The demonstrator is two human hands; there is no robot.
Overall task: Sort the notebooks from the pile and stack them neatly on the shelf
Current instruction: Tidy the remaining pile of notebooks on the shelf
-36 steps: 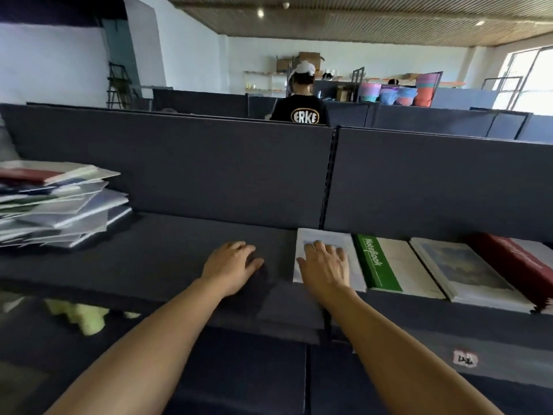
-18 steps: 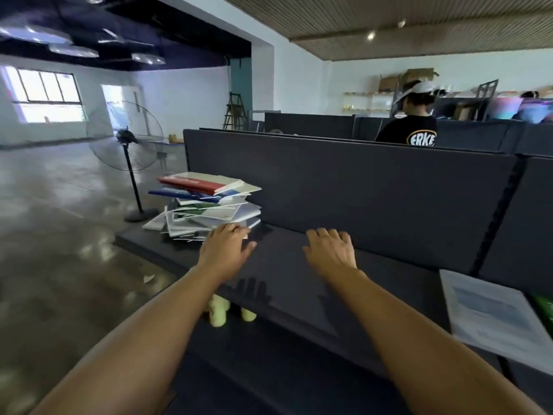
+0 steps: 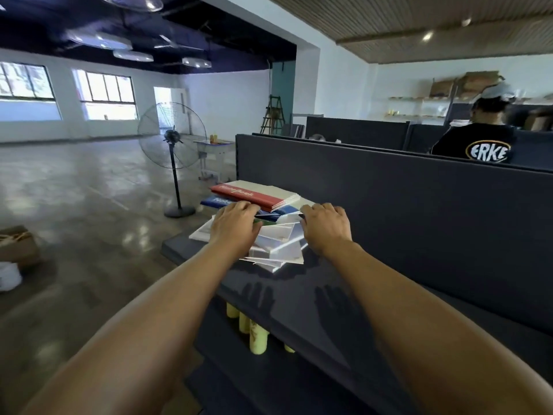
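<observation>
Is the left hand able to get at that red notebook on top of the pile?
Probably yes. The left hand already rests on the pile just below the red notebook, which lies on top with nothing covering it.

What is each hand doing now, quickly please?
Left hand: fingers curled onto the pile of notebooks; a real grip cannot be told.
Right hand: fingers curled at the pile's right edge; grip cannot be told.
</observation>
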